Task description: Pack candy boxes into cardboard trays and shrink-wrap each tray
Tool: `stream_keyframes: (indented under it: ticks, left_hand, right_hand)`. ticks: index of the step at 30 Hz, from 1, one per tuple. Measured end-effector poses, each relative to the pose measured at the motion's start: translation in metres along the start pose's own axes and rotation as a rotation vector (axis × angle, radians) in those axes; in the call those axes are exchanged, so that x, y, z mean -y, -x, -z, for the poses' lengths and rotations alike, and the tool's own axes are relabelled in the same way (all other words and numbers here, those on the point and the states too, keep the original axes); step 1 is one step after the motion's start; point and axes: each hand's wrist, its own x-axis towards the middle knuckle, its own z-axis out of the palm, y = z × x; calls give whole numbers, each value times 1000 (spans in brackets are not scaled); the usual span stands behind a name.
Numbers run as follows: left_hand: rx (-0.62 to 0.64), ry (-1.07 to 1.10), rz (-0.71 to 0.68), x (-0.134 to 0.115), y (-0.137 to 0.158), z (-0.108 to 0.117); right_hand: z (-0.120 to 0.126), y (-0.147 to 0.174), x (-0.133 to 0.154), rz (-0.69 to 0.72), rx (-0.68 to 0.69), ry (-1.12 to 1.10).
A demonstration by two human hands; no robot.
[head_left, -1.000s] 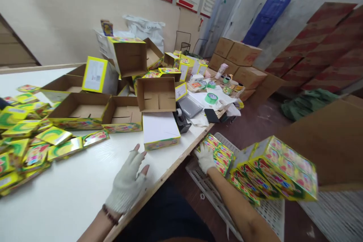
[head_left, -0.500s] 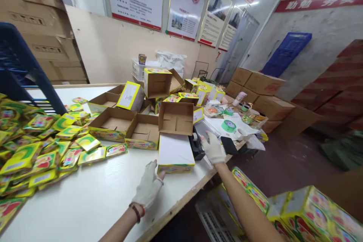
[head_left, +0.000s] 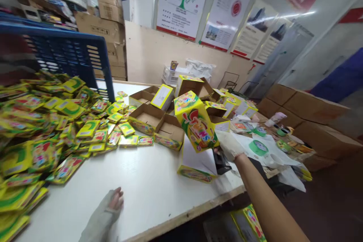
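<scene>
In a white glove, my right hand (head_left: pixel 228 144) grips a yellow printed cardboard box (head_left: pixel 195 121) at its right side. The box hangs tilted above the work table, its patterned face toward me; the fingers are partly hidden behind it. Below it an upside-down box with a white top (head_left: pixel 198 159) rests on the table. My left hand (head_left: pixel 106 211), gloved with bare fingertips and slightly blurred, hovers over the white table top (head_left: pixel 141 189) at the lower left. Its fingers are loosely bent and nothing is in them.
A heap of small yellow packets (head_left: pixel 68 121) covers the table's left, beside a blue plastic crate (head_left: pixel 104 56). Open brown-lined boxes (head_left: pixel 146 117) stand at the back. Green tape (head_left: pixel 258 147) lies on the right. A wooden edge (head_left: pixel 187 215) borders the table near me.
The view has turned left. My right hand has taken hold of a box, the one that stood open atop the white-topped box, and tilted it up. My left hand has moved left, away from the boxes.
</scene>
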Motion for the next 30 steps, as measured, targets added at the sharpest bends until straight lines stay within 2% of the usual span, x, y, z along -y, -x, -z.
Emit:
stream_keyframes:
  ticks: [2, 4, 6, 9, 10, 12, 15, 17, 20, 23, 27, 30]
  left_hand:
    - [79, 201, -19, -15, 12, 0]
    - [117, 233, -114, -28, 18, 1]
    - [76, 68, -242, -37, 13, 8]
    - [-79, -493, -522, -47, -14, 22]
    - [-114, -691, -625, -52, -27, 24]
    - [-104, -972, -784, -67, -58, 18]
    - [18, -1105, -864, -96, -105, -9]
    - [75, -1157, -890, -111, -130, -31]
    - [110, -1180, -895, -122, -151, -51]
    - [130, -1129, -850, -122, -156, -52]
    - [108, -963, -736, -119, -146, -33]
    - [38, -759, -593, -111, -133, -20]
  right_hand:
    - [-37, 25, 4, 24, 126, 90]
    - [-77, 49, 1, 66, 225, 295]
    - [-114, 71, -8, 144, 295, 554]
    - [-149, 95, -27, 251, 360, 792]
    - [-155, 100, -33, 258, 375, 827]
    - [-158, 107, -45, 224, 404, 890]
    - [-151, 112, -56, 154, 449, 956]
    - [-143, 109, -59, 181, 434, 933]
    - [-135, 91, -52, 261, 370, 882]
    - [-147, 51, -30, 327, 349, 828]
    - [-200, -22, 14, 475, 411, 737]
    - [-250, -68, 40, 458, 490, 774]
